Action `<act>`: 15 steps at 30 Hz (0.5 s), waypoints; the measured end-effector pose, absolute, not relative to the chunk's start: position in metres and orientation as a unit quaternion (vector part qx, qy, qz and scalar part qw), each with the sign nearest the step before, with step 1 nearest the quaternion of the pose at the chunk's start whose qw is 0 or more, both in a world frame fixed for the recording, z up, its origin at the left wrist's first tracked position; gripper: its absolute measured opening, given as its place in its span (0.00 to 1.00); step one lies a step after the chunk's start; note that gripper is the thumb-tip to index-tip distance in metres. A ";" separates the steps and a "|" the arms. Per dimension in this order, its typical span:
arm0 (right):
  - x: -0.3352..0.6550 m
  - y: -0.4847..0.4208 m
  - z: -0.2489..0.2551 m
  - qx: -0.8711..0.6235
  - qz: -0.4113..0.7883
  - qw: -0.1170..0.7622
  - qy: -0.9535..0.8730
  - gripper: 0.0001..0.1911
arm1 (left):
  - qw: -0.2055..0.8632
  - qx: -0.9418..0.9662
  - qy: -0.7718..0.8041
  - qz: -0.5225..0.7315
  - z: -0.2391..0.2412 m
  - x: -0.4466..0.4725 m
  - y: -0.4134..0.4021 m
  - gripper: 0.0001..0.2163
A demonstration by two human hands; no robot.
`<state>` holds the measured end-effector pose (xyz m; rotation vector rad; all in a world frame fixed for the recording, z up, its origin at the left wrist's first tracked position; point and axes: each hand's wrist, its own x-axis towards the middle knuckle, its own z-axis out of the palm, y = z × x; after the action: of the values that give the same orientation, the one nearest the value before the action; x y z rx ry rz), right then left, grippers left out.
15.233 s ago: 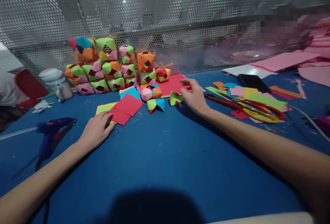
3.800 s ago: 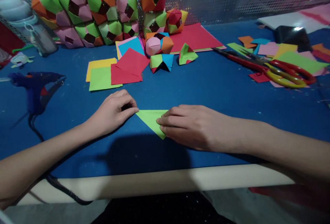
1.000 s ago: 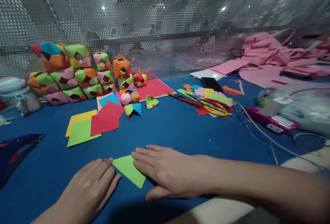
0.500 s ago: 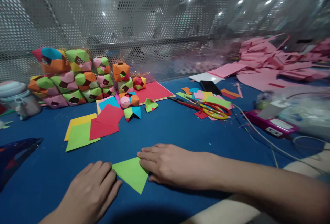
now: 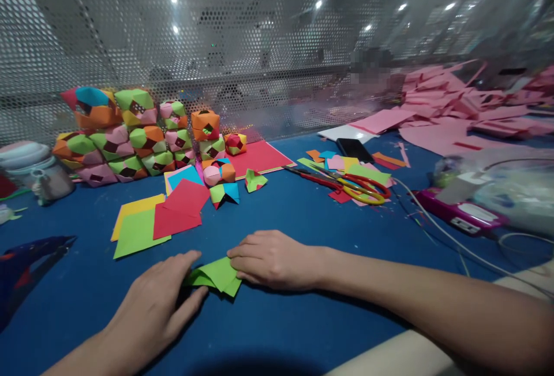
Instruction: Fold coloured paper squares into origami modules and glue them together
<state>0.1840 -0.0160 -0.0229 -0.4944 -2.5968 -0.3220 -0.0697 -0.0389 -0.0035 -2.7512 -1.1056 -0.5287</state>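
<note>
A piece of green paper (image 5: 221, 275), folded with loose flaps, is on the blue table in front of me. My right hand (image 5: 270, 260) grips its right end, with the fingers curled over the edge. At the left corner is my left hand (image 5: 158, 298), thumb and forefinger spread apart around that end. Beyond them lie flat squares: green paper (image 5: 141, 234), red paper (image 5: 177, 220) and yellow paper (image 5: 130, 209). A small folded green paper piece (image 5: 255, 181) and a multicoloured one (image 5: 225, 193) stand farther back.
Stacked paper cubes (image 5: 147, 139) line the mesh panel (image 5: 268, 35) at the back left. Scissors (image 5: 359, 188) lie over paper scraps, near a black phone (image 5: 354, 149). A purple power strip (image 5: 459, 211) with cables is at right; a dark pointed tool (image 5: 34, 252) is at left.
The green paper has gone from a flat triangle to a shape with raised, folded flaps. My left thumb and forefinger have spread apart; my right hand has moved slightly away from me.
</note>
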 end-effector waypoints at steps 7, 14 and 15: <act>0.183 0.007 -0.030 -0.225 0.015 0.330 -0.917 0.13 | -0.134 -0.893 -0.411 -0.129 0.013 -0.061 -0.018 0.13; 0.178 0.018 -0.026 -0.203 0.068 0.342 -0.915 0.13 | -0.272 -0.844 -0.415 -0.205 0.017 -0.051 -0.002 0.16; 0.178 0.018 -0.026 -0.201 0.072 0.343 -0.915 0.13 | -0.286 -0.833 -0.422 -0.214 0.015 -0.048 -0.001 0.13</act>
<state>0.1780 0.0178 -0.0256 -0.5225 -2.3774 0.1862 -0.0480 -0.0006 0.0153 -3.2356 -1.6389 -0.8325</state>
